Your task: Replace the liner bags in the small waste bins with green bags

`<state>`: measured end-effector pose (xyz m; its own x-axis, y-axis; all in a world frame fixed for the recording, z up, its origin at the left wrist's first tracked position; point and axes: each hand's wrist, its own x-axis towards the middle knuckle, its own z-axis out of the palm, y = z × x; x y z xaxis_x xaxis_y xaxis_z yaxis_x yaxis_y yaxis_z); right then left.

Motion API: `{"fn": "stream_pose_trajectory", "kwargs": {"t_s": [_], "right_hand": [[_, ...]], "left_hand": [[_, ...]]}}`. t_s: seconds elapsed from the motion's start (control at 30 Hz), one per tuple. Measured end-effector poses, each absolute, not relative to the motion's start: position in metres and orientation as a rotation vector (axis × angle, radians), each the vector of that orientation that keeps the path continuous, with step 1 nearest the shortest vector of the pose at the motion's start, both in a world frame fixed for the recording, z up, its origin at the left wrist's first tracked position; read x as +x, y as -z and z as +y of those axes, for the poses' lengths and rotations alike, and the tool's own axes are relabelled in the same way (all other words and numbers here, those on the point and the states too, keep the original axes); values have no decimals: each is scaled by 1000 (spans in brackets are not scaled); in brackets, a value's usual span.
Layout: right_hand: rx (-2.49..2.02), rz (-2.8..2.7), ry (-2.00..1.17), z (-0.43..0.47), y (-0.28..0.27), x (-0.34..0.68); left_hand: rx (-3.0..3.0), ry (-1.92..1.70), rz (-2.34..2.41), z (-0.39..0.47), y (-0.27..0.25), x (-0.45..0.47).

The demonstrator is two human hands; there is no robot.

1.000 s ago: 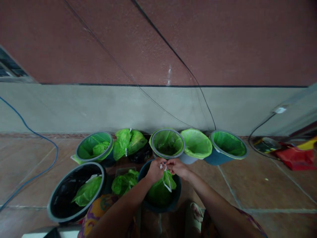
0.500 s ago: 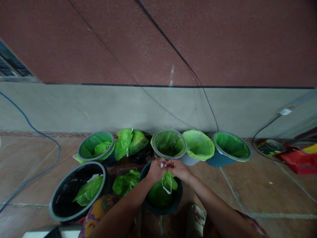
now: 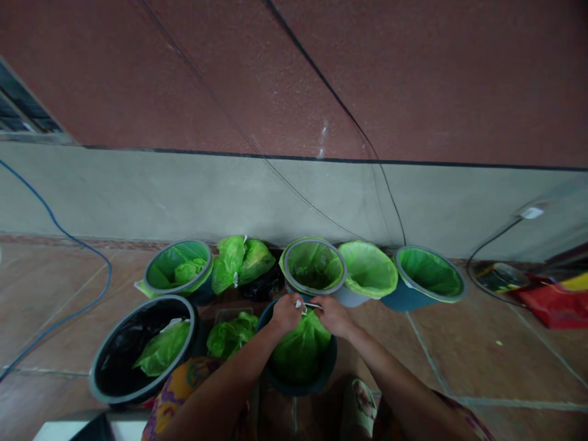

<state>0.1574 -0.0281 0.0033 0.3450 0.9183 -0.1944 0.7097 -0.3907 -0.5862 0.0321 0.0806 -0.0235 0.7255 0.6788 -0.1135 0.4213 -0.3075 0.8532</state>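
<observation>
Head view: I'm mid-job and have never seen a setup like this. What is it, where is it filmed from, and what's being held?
There is no machine here: a person is working bare-handed, seen from a camera worn on the head, looking forward and down. The left hand and right hand pinch a white string stretched between them, at the top of a green bag inside a dark bucket. On the tiled floor to the left stands a black-lined bin with a second green bag in it; a blue bin stands near the wall to the right.
</observation>
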Motion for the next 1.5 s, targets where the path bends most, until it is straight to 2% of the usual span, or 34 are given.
{"fn": "stream_pose_trajectory", "kwargs": {"t_s": [0.3,0.5,0.63,0.8,0.87,1.03,1.2,1.37,1.5], "right_hand": [[-1796,-1273,-906,-29,-13,176],[-1849,-1253,-937,-31,-23,166],[-1870,-1326,-1080,-34,-11,164],[-2227,-1163,-564,-31,-3,179],[-2212,-1144,-490,-29,0,181],[-1831,-1172,-804,-24,13,166],[-1577,-793,-1165,-24,11,150],[-1484,-652,-1310,-27,-1,147],[-1463,-647,-1293,-29,-1,148]], "left_hand": [[1408,-386,766,75,12,37],[1024,-264,808,77,4,30],[1157,-332,787,82,5,29],[1492,-360,681,82,5,29],[1547,-361,656,80,6,30],[1750,-449,618,77,5,31],[2020,-564,525,70,1,28],[2115,-629,568,63,0,25],[2062,-570,633,64,3,26]]}}
